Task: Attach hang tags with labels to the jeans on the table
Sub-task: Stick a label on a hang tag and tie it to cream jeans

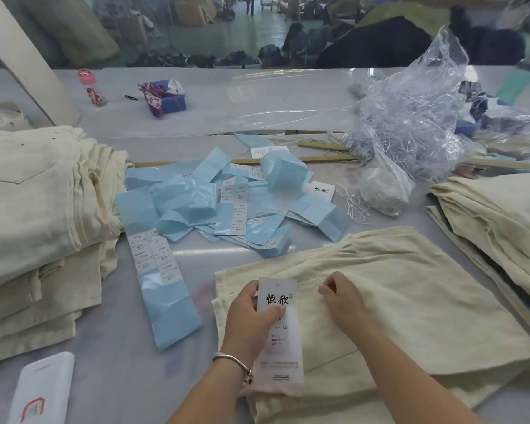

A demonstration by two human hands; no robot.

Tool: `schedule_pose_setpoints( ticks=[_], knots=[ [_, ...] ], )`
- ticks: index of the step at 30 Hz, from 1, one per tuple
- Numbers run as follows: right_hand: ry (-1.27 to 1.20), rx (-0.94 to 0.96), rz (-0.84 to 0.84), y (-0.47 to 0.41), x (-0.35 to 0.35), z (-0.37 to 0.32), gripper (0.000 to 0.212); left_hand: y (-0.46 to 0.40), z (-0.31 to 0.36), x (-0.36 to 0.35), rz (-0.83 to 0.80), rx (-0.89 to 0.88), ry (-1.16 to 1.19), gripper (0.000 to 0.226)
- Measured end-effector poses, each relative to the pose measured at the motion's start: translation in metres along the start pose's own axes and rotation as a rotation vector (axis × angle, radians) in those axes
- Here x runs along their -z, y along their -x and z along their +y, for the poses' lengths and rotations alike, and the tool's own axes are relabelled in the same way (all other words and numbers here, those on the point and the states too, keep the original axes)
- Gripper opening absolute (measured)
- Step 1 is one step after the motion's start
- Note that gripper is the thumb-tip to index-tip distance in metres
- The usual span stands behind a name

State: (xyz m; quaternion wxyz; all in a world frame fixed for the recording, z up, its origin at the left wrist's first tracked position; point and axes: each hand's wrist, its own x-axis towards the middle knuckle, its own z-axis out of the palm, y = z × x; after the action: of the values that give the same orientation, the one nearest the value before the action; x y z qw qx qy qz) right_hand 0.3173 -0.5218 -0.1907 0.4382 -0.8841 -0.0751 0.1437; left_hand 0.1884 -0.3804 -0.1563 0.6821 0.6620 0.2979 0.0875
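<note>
Your left hand pinches the hang tag over the folded jeans nearest you on the desk, right hand pinching their waistband just beside it; loosen either, and the tag could slide off unattached.

Far side of table: pink-capped bottle upright, small black clip beside it, blue pouch with floral fabric further right. Crumpled clear plastic bag at right, holding thin white strips. Wooden ruler lies across mid-table. White phone case at near left edge.
</note>
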Motion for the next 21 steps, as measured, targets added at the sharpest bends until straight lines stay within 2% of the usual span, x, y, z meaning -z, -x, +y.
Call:
schedule_pose_setpoints(
  ticks=[2,4,6,8,19,21],
  knots=[
    [-0.349,0.004,0.002,0.012,0.005,-0.008,0.019,-0.006,0.000,-0.004,-0.011,-0.046,-0.020,0.020],
    [-0.501,0.081,-0.072,0.024,0.012,-0.019,0.016,-0.010,0.001,-0.009,-0.026,-0.092,-0.060,0.024],
    [-0.509,0.189,-0.154,0.032,0.017,-0.031,0.015,-0.011,0.004,-0.014,-0.053,-0.116,-0.077,0.016],
    [-0.465,0.264,-0.185,0.036,0.018,-0.042,0.016,-0.011,0.007,-0.017,-0.085,-0.130,-0.086,0.019],
    [-0.326,0.317,-0.018,0.046,0.007,-0.061,0.026,-0.004,0.018,-0.015,-0.152,-0.223,-0.053,0.021],
    [-0.366,0.309,0.017,0.050,0.004,-0.062,0.027,0.000,0.020,-0.010,-0.175,-0.195,0.031,0.035]
  ],
)
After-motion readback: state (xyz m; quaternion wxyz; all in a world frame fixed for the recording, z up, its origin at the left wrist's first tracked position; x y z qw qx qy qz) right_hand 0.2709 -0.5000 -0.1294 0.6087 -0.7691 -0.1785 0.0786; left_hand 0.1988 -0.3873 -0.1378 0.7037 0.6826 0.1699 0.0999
